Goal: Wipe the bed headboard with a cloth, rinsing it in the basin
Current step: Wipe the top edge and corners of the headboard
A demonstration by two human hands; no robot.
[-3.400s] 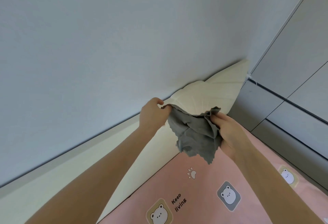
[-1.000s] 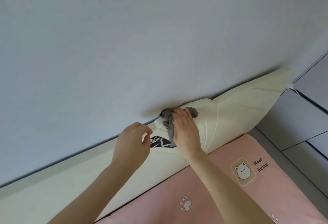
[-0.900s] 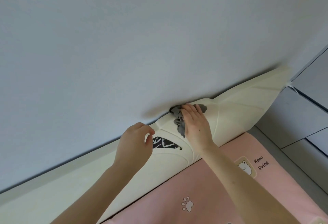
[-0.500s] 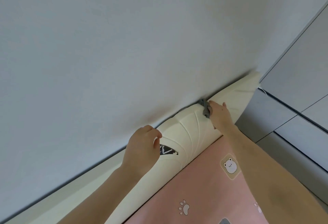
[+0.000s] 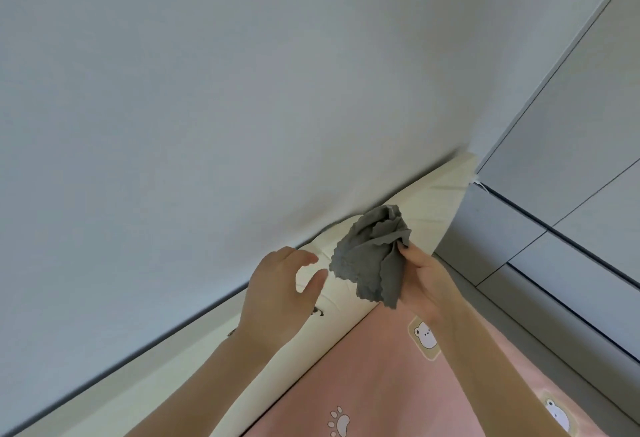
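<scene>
Near the far-right end of the cream headboard (image 5: 437, 199), just short of its corner, the grey cloth (image 5: 370, 256) hangs bunched and crumpled in the right hand (image 5: 422, 275). The fingers are curled round a gathered fold at the cloth's right side, and the thumb tip presses into the fabric there, so the rest of the cloth fans out leftward and droops with its scalloped hem loose. The cloth lies in front of the headboard's padded face; whether it touches the padding cannot be told from this angle. The left hand (image 5: 278, 293) is just beside the cloth's left edge with a small gap between them. Its fingers are relaxed and gently bent, the thumb is spread away from them, and it holds nothing — it sits over the headboard's rounded top edge, and whether it rests on it cannot be told. A small black mark (image 5: 317, 312) on the headboard peeks out below that hand. The headboard runs along the pale wall (image 5: 207, 90). Below it lies the pink bedsheet (image 5: 381, 388), printed with a bear patch (image 5: 426, 335) near the right wrist and a paw print (image 5: 339, 421) by the lower edge of the view. Grey cabinet panels (image 5: 571, 131) stand beyond the headboard's right end.
</scene>
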